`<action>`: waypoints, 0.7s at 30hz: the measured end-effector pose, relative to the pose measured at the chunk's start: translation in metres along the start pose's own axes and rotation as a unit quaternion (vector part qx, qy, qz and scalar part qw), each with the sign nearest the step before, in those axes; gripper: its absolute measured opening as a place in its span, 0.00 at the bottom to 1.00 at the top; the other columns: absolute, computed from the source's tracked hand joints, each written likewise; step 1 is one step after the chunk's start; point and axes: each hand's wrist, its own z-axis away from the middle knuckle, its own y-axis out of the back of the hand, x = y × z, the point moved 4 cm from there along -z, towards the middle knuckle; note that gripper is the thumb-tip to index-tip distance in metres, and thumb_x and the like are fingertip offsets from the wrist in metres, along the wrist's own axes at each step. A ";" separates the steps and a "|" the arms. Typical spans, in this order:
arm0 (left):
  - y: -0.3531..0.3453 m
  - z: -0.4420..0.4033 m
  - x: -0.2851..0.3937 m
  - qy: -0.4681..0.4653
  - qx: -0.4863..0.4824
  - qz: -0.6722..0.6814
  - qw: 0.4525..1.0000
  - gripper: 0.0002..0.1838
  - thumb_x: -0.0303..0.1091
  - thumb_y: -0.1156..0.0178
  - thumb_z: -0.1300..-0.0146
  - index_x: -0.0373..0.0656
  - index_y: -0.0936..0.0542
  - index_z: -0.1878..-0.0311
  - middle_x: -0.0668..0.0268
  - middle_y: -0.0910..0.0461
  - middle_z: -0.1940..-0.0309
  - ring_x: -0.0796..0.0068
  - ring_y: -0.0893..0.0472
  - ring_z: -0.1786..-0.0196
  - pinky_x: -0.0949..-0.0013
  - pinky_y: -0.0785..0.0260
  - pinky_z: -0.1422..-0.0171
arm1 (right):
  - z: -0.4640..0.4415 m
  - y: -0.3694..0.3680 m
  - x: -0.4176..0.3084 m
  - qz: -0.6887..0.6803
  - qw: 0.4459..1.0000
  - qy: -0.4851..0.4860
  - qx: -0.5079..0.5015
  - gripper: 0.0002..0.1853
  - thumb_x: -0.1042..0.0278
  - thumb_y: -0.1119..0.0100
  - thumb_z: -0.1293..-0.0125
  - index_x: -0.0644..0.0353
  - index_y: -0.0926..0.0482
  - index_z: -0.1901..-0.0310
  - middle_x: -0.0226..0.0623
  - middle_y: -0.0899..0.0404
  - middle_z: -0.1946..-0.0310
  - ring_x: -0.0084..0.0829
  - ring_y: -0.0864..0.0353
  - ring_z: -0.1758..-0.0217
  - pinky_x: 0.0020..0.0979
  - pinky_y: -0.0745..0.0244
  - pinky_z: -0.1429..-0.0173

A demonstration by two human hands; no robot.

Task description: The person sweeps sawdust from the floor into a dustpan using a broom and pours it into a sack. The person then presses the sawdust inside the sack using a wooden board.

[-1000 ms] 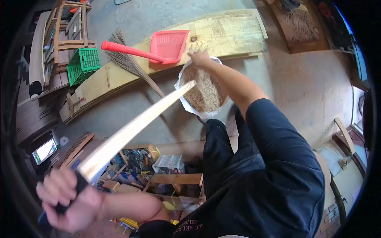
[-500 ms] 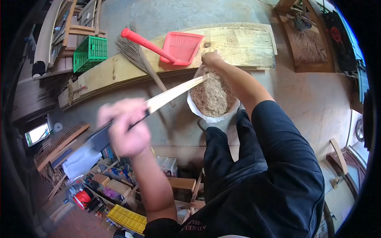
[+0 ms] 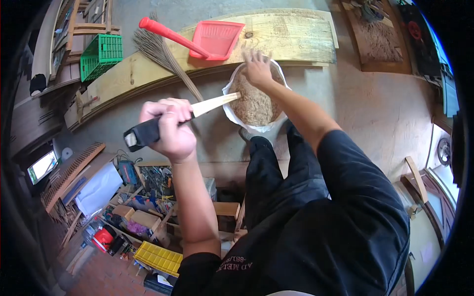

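My left hand (image 3: pixel 170 129) is wrapped round the black-wrapped end of a pale wooden stick (image 3: pixel 215 104). The stick's far end reaches into the sawdust (image 3: pixel 254 107) that fills a round container with a white liner (image 3: pixel 228 112). Over the container's far rim my right hand (image 3: pixel 257 67) has its fingers spread, slightly blurred, with nothing seen in them. Whether its palm touches the sawdust I cannot tell. Beyond the container lie curved wooden boards (image 3: pixel 291 39), with a red dustpan (image 3: pixel 217 39) on them and a twig broom (image 3: pixel 168 56) leaning across.
A green crate (image 3: pixel 101 56) stands at the upper left. Boxes, tools and a yellow tray (image 3: pixel 158 257) lie at the lower left. A wooden piece covered with shavings (image 3: pixel 377 42) is at the upper right. My legs (image 3: pixel 264 167) are just below the container.
My left hand has come in from the lower left, and the stick now points steeply toward me. My right hand has opened from closed fingers and moved slightly back over the container.
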 end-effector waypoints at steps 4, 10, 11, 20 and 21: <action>0.012 -0.013 0.076 -0.026 -0.035 -0.022 0.999 0.02 0.23 0.53 0.45 0.38 0.32 0.68 0.60 0.31 0.83 0.68 0.31 0.80 0.62 0.32 0.71 | 0.123 0.038 0.044 -0.144 0.962 -0.221 0.069 0.51 0.45 0.31 0.47 0.62 0.46 0.28 0.51 0.45 0.28 0.49 0.47 0.24 0.67 0.57 0.28; 0.005 -0.020 0.207 -0.021 -0.072 -0.015 0.997 0.07 0.35 0.49 0.45 0.51 0.37 0.74 0.73 0.37 0.84 0.79 0.39 0.79 0.70 0.47 0.69 | 0.263 -0.071 0.040 -0.260 0.780 -0.510 -0.251 0.37 0.37 0.43 0.39 0.69 0.24 0.45 0.57 0.21 0.47 0.44 0.19 0.47 0.38 0.29 0.37; 0.002 -0.019 0.199 -0.012 -0.108 0.018 0.994 0.07 0.34 0.49 0.44 0.50 0.36 0.74 0.73 0.37 0.84 0.79 0.38 0.79 0.70 0.46 0.69 | 0.271 -0.107 0.042 -0.260 0.778 -0.514 -0.252 0.37 0.37 0.43 0.39 0.69 0.24 0.45 0.57 0.21 0.47 0.44 0.19 0.47 0.38 0.29 0.37; -0.028 0.006 0.027 -0.070 -0.088 -0.072 0.991 0.02 0.22 0.48 0.43 0.34 0.31 0.68 0.60 0.29 0.79 0.70 0.30 0.80 0.65 0.31 0.70 | 0.251 -0.076 0.030 -0.374 0.729 -0.397 -0.414 0.23 0.62 0.60 0.33 0.66 0.15 0.71 0.40 0.13 0.68 0.37 0.16 0.69 0.42 0.21 0.64; -0.025 -0.001 0.055 -0.093 -0.099 -0.087 0.987 0.02 0.24 0.49 0.42 0.36 0.31 0.68 0.61 0.29 0.79 0.71 0.30 0.80 0.65 0.32 0.70 | 0.239 -0.069 0.032 -0.377 0.730 -0.397 -0.408 0.23 0.62 0.60 0.33 0.66 0.15 0.71 0.40 0.13 0.68 0.37 0.16 0.69 0.42 0.21 0.64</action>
